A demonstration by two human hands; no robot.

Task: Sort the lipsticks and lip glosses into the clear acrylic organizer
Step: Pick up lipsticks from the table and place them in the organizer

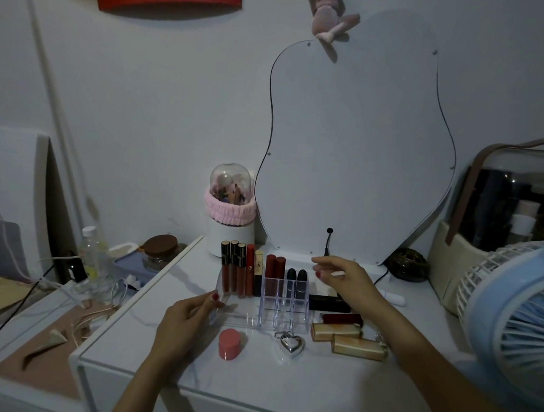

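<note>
- Organizer (270,313), clear acrylic, stood on the white table (274,385) in front of the mirror (356,154), with its far slots filled and its near slots bare.
- Fan (519,325), blue and white, sat at the right edge.
- Left hand (182,324) gripped the organizer's left wall, thumb tip on the clear edge.
- Right hand (347,283) hovered loosely spread over the organizer's right end, holding nothing.
- Glosses (234,267), three dark-capped tubes, stood far left in the organizer, with a red tube (250,270) and a gold-capped lipstick (259,271) beside them.
- Two red lipsticks (276,273) and two black ones (296,281) filled slots to the right.
- Gold lipsticks (350,338) lay on the table right of the organizer, a red one (343,319) just beyond.
- Pink jar (229,344) and heart charm (291,344) lay near the organizer's front.
</note>
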